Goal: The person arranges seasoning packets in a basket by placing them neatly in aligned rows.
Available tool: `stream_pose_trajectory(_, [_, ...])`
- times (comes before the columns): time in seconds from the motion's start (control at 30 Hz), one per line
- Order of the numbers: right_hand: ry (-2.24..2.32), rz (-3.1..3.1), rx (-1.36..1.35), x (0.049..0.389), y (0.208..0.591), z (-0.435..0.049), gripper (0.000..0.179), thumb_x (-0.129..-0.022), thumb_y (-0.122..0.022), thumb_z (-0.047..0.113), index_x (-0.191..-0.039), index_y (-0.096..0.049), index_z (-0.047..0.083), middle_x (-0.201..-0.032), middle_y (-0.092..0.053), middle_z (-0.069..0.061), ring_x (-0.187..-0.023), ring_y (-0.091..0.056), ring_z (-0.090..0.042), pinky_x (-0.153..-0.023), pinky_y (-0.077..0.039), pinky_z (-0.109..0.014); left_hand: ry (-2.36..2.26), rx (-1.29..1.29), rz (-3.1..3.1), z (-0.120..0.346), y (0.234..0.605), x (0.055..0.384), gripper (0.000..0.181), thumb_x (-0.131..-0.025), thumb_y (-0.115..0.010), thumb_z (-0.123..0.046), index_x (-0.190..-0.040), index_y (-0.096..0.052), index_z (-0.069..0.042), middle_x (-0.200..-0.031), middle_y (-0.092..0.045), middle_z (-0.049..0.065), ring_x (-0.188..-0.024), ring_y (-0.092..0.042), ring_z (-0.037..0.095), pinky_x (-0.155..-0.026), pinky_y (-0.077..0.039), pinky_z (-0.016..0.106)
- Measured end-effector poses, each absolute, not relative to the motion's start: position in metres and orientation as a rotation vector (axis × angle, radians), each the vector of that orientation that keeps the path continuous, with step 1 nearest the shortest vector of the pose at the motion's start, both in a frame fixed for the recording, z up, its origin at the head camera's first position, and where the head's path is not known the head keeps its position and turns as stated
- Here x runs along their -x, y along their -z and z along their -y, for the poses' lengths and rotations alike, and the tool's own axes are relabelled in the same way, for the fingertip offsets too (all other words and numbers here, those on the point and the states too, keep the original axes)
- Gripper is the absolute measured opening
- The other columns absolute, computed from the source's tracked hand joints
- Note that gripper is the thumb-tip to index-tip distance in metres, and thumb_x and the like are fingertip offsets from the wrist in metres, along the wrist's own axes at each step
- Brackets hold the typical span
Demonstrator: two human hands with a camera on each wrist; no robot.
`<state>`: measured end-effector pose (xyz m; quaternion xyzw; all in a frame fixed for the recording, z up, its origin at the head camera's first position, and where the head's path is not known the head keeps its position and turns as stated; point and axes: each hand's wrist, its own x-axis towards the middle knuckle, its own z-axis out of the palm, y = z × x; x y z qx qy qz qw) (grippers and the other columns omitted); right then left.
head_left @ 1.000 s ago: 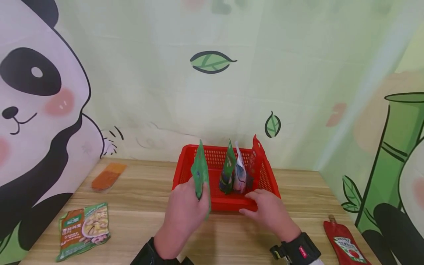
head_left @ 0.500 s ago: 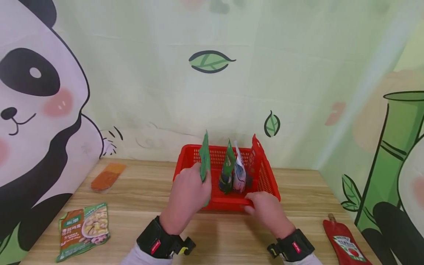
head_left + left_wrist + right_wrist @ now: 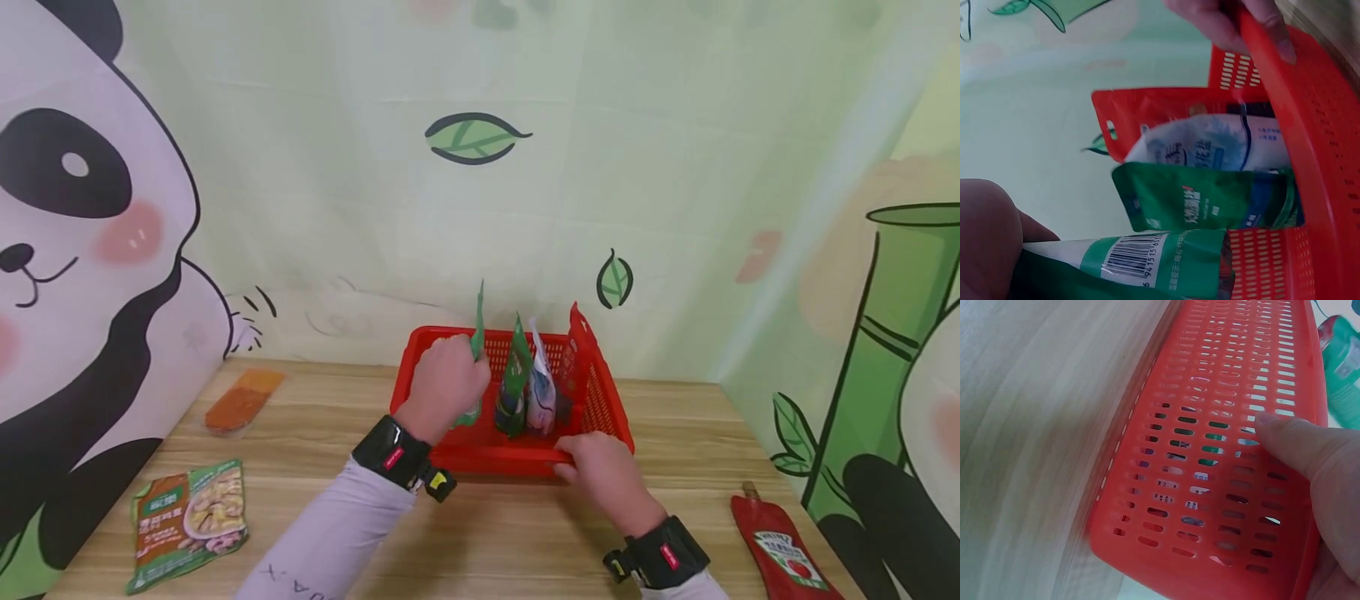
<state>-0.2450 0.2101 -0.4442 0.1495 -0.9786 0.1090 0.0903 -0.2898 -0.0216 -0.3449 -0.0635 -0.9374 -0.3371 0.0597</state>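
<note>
My left hand (image 3: pixel 447 377) grips a green pouch (image 3: pixel 1166 265) with a white barcode panel, held upright over the left part of the red basket (image 3: pixel 517 462). In the head view most of that pouch hides behind the hand. My right hand (image 3: pixel 602 477) pinches the basket's near rim toward its right end, the thumb (image 3: pixel 1285 439) lying against the perforated outer wall. Standing inside the basket are a dark green pouch (image 3: pixel 1207 197), a white-and-blue bag (image 3: pixel 1210 140) beside it, and a red pouch (image 3: pixel 576 358) near the right wall.
On the wooden table (image 3: pixel 525 550), a brown-and-green food packet (image 3: pixel 191 523) lies at the left. Behind it is a flat orange-red packet (image 3: pixel 243 400). A red ketchup pouch (image 3: pixel 783 546) lies at the right edge. A printed cloth backdrop (image 3: pixel 337 208) rises behind the basket.
My left hand has carried the green pouch forward and slightly right, from the basket's near rim to over its inside. My right hand has closed onto the near rim.
</note>
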Motion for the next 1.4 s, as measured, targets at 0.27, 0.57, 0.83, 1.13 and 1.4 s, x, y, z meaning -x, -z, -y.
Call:
stream_pose_trajectory(0.27, [-0.35,2.904,-0.432,0.244,0.444,-0.211,0.016,-0.083,-0.086,0.027,-0.095,-0.081,0.017,-0.077,-0.074,0.006,-0.065,-0.057,-0.007,-0.074,-0.056,-0.029,1.214,0.055,2.975,0.014,0.352,0.331,0.025,-0.099,-0.059,-0.019,-0.077,-0.056,-0.007,-0.057,-0.049,0.005,-0.051,-0.05,0.02,-0.048,-0.04,0.027])
stream_pose_trajectory(0.57, [-0.325,2.874,-0.445,0.246,0.447,-0.212,0.017,-0.082,-0.087,0.026,-0.096,-0.081,0.017,-0.078,-0.075,0.005,-0.066,-0.057,-0.008,-0.073,-0.056,-0.029,1.278,0.005,3.093,0.012,0.366,0.357,0.023,-0.1,-0.055,-0.02,-0.083,-0.059,-0.006,-0.061,-0.048,0.006,-0.055,-0.046,0.02,-0.051,-0.037,0.029])
stream_pose_trajectory(0.83, [-0.302,2.84,-0.48,0.245,0.448,-0.212,0.016,-0.081,-0.087,0.026,-0.092,-0.08,0.017,-0.075,-0.073,0.006,-0.064,-0.055,-0.007,-0.069,-0.054,-0.028,1.24,-0.019,3.179,0.015,0.37,0.367,0.025,-0.102,-0.05,-0.023,-0.097,-0.064,-0.003,-0.075,-0.055,0.007,-0.067,-0.052,0.021,-0.06,-0.041,0.028])
stream_pose_trajectory(1.13, [-0.333,2.833,-0.49,0.245,0.45,-0.214,0.015,-0.082,-0.087,0.026,-0.093,-0.08,0.018,-0.077,-0.073,0.007,-0.066,-0.057,-0.007,-0.072,-0.055,-0.029,1.234,-0.094,3.18,0.007,0.38,0.375,0.02,-0.099,-0.06,-0.02,-0.102,-0.067,-0.001,-0.091,-0.068,0.013,-0.079,-0.062,0.026,-0.063,-0.046,0.03])
stream_pose_trajectory(1.4, [-0.362,2.834,-0.467,0.246,0.453,-0.216,0.016,-0.082,-0.087,0.026,-0.095,-0.081,0.019,-0.078,-0.074,0.007,-0.067,-0.057,-0.007,-0.074,-0.055,-0.029,1.19,-0.113,3.175,0.003,0.384,0.378,0.021,-0.099,-0.06,-0.021,-0.1,-0.068,-0.001,-0.089,-0.067,0.012,-0.077,-0.06,0.024,-0.062,-0.044,0.029])
